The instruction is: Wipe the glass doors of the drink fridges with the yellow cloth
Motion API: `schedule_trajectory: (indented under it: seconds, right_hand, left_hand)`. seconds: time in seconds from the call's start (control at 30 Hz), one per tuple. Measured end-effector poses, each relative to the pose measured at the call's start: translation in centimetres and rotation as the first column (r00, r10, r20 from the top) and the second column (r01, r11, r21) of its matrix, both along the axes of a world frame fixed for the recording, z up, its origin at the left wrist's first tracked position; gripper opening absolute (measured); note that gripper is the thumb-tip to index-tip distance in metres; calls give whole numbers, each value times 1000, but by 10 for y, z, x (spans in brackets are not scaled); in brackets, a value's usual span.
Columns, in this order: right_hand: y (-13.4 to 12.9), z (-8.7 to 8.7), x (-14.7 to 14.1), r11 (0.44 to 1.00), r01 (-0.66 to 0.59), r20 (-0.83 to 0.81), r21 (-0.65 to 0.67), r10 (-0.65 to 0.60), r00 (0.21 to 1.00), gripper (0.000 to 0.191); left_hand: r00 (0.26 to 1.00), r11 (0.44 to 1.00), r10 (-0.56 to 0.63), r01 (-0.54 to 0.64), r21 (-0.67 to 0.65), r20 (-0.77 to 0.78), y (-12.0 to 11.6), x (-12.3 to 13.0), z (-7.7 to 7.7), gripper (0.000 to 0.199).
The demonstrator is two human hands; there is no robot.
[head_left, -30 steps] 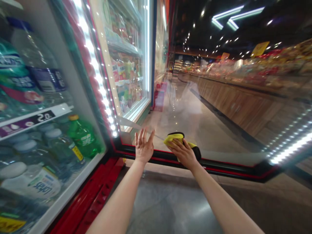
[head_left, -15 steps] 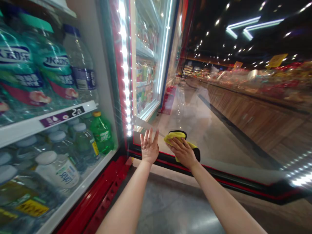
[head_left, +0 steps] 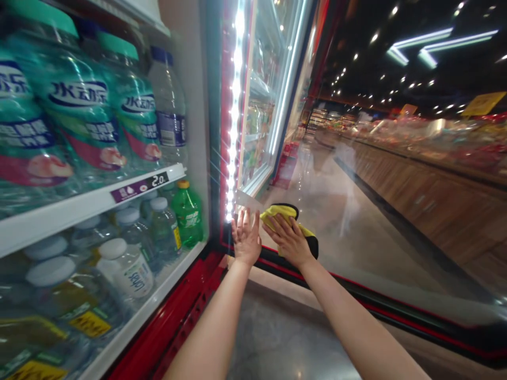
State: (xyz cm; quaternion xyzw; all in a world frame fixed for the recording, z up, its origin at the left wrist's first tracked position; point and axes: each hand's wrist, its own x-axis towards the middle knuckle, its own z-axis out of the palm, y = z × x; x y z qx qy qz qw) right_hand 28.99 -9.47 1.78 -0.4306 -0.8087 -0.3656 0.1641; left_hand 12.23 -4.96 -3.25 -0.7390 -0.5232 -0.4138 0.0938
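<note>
Pressing a yellow cloth [head_left: 283, 214] on the glass door [head_left: 376, 221], beside shelved bottles [head_left: 119, 121].

yellow cloth [head_left: 285, 215] mostly covered by right hand [head_left: 290, 240]. teal-capped bottles [head_left: 59, 105] cut off at top and left edges. far aisle shelves [head_left: 431, 134] blurred, goods unreadable. lower yellow price tags [head_left: 89, 323] too smeared to read.
</note>
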Motion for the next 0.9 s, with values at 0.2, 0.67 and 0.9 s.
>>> schedule_trajectory:
  seconds: [0.2, 0.67, 0.9]
  right_hand:
    - [1, 29, -3, 995, 70, -135, 71, -60, 989, 71]
    - [49, 13, -42, 951, -255, 156, -172, 282, 947, 36]
    - [94, 107, -102, 964, -267, 28, 20, 266, 964, 51]
  left_hand:
    - [999, 1000, 1, -2, 26, 34, 7, -30, 1, 83]
    - [998, 996, 44, -47, 70, 41, 11, -77, -2, 80]
    - [996, 989, 71, -77, 127, 51, 15, -97, -1, 82]
